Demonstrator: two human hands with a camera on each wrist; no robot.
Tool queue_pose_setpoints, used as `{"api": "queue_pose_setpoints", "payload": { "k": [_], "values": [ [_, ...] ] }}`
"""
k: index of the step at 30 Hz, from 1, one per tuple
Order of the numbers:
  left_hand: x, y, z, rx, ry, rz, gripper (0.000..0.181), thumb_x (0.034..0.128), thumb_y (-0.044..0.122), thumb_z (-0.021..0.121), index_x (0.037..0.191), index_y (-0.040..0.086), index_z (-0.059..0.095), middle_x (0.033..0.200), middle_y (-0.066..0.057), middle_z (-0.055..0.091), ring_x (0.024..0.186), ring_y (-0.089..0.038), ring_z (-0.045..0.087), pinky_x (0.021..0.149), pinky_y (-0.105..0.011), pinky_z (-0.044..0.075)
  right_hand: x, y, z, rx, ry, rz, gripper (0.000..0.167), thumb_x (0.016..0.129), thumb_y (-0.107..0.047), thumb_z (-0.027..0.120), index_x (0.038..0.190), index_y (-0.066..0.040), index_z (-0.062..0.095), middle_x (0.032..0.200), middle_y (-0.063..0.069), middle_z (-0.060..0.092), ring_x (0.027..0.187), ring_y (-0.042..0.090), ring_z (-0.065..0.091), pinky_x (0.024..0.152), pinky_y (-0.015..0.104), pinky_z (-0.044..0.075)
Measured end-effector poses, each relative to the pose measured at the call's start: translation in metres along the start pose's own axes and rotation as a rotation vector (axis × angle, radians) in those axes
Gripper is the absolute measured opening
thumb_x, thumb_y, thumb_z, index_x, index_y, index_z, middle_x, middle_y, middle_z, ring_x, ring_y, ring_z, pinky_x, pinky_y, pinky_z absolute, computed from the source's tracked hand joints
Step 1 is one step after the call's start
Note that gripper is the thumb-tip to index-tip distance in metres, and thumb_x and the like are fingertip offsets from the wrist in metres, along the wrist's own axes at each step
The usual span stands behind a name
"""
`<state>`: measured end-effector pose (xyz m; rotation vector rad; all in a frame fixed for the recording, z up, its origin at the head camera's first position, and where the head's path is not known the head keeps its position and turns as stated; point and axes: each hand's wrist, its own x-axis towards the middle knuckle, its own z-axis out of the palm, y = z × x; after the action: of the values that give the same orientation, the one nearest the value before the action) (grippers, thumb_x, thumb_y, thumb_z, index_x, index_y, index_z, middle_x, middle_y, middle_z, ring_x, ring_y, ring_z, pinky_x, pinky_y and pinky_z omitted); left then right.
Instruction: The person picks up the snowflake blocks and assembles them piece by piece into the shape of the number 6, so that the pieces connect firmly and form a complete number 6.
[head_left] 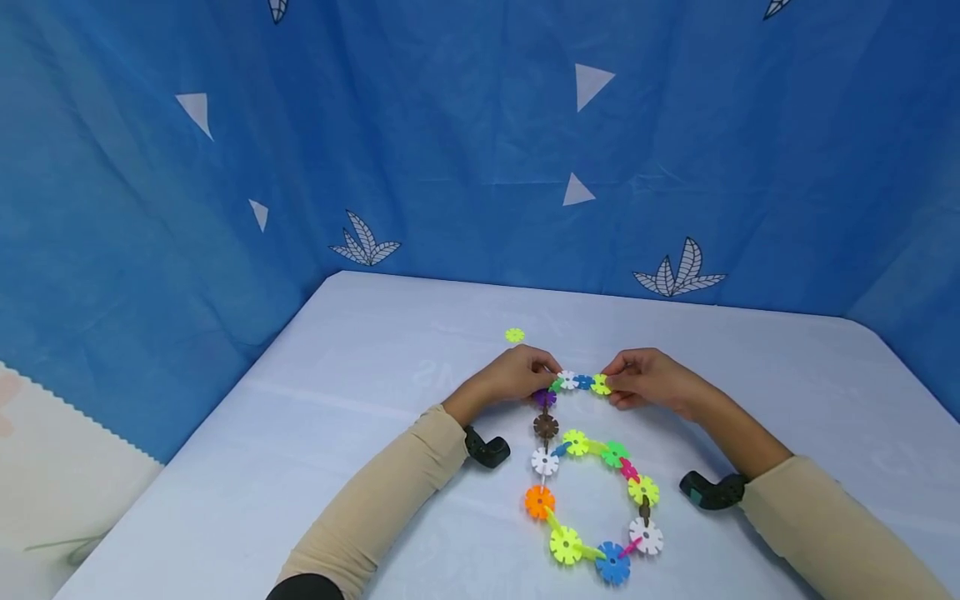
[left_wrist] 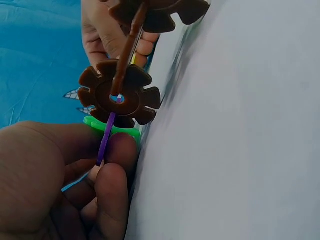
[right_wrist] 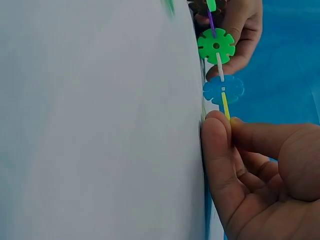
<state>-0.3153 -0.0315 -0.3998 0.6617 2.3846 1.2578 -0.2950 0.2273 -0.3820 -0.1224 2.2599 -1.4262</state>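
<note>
A chain of notched plastic snowflake discs lies on the table, its lower part closed into a ring with an orange disc [head_left: 539, 502] and a blue disc [head_left: 612, 564]. From the ring's white disc [head_left: 545, 461], a brown disc [head_left: 546, 427] leads up to a purple disc [left_wrist: 106, 140] and a green disc [right_wrist: 216, 46]. My left hand [head_left: 517, 372] pinches the chain around the purple and green discs. At the other end, my right hand [head_left: 651, 382] pinches a yellow disc [right_wrist: 226, 106] by its edge, joined to a translucent blue disc [right_wrist: 223, 90].
One loose yellow disc [head_left: 514, 335] lies on the white-covered table [head_left: 375, 333], beyond my left hand. A blue curtain [head_left: 480, 150] hangs behind the table. Black wrist devices sit on the left wrist [head_left: 487, 450] and right wrist [head_left: 714, 491].
</note>
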Motion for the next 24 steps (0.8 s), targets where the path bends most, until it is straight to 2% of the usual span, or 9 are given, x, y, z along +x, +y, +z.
{"api": "queue_pose_setpoints", "payload": {
  "k": [10,17,24],
  "values": [
    [-0.0011,0.0028,0.0009,0.021,0.04,0.004,0.014,0.1011,0.011,0.062,0.107,0.01,0.076,0.083,0.001,0.066,0.059,-0.013,0.053,0.055,-0.026,0.046,0.0011,-0.0012,0.0031,0.01,0.002,-0.005,0.018,0.099,-0.005,0.065,0.111,0.006,0.06,0.091,0.014,0.068,0.078,0.021,0.07,0.075,0.032,0.059],
    [-0.0011,0.0029,0.0,0.025,0.057,0.01,0.012,0.0994,0.009,0.064,0.103,0.009,0.076,0.084,0.002,0.066,0.067,-0.012,0.055,0.062,-0.026,0.046,0.0079,0.001,0.0061,0.017,0.016,0.006,0.018,0.098,-0.006,0.066,0.11,0.006,0.059,0.091,0.015,0.069,0.077,0.022,0.07,0.075,0.033,0.059],
    [0.0013,0.0009,0.002,-0.009,0.048,-0.005,0.011,0.0991,0.01,0.065,0.103,0.008,0.075,0.084,0.0,0.066,0.067,-0.012,0.055,0.061,-0.026,0.045,0.0069,-0.0003,0.0059,-0.001,0.014,0.02,0.016,0.099,-0.005,0.065,0.11,0.005,0.059,0.092,0.015,0.067,0.077,0.021,0.069,0.074,0.032,0.059]
  ]
}}
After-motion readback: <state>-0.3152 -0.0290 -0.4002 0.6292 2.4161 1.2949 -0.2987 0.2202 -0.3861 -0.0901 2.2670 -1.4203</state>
